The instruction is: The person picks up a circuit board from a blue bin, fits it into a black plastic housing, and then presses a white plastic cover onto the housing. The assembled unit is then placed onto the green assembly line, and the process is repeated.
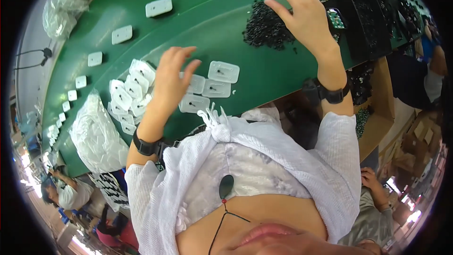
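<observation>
My left hand (pixel 171 78) hovers with fingers spread over a cluster of clear plastic trays (pixel 130 95) on the green belt (pixel 212 0), holding nothing. Several trays near it (pixel 223 71) each carry a small black part. My right hand (pixel 302 12) reaches farther out, fingers apart, its fingertips and thumb at the edge of a heap of small black parts (pixel 264 26). I cannot see anything gripped in it. Both wrists wear black bands.
A black bin (pixel 365 16) stands right of the heap. A plastic bag of clear trays (pixel 96 137) lies at the belt's near left. Single trays (pixel 158 7) run in a row along the far belt. Other people sit at lower left (pixel 66 191) and right (pixel 424 73).
</observation>
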`<state>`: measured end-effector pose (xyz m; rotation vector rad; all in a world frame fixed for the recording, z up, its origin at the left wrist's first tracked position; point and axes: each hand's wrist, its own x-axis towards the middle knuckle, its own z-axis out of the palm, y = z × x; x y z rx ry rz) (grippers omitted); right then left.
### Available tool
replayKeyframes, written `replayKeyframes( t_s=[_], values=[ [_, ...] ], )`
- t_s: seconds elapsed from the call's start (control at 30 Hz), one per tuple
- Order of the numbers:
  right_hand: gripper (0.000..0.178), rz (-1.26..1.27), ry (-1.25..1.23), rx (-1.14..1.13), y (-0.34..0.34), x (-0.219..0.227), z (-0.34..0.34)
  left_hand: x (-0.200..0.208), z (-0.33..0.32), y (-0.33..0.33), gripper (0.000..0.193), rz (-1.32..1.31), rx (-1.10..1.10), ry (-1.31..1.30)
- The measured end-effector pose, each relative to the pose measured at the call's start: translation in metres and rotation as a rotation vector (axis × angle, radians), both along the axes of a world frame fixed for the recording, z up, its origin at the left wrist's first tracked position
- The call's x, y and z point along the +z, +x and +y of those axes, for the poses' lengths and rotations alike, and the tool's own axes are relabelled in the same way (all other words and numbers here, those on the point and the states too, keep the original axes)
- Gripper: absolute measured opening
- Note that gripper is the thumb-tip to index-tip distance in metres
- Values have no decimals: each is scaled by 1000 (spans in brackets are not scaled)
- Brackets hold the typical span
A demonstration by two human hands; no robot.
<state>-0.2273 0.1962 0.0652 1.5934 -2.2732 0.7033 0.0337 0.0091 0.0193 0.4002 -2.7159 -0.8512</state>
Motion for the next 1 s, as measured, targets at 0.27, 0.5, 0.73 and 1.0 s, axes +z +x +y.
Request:
replayKeyframes(
  t_s=[0.27,0.5,0.73,1.0],
  values=[
    [22,29,-20,68,-34,0,-48,-11,50,-17,59,-86,-309,-317],
    [27,-221,96,-226,-101,-7,-67,-16,51,-31,57,-74,-320,-305],
    [47,-29,366,-138,-89,-22,-120,-18,18,-40,62,-28,-41,-277],
    [45,-292,290,-52,-101,-48,-136,-18,-3,-48,55,-21,-99,-212]
  ],
)
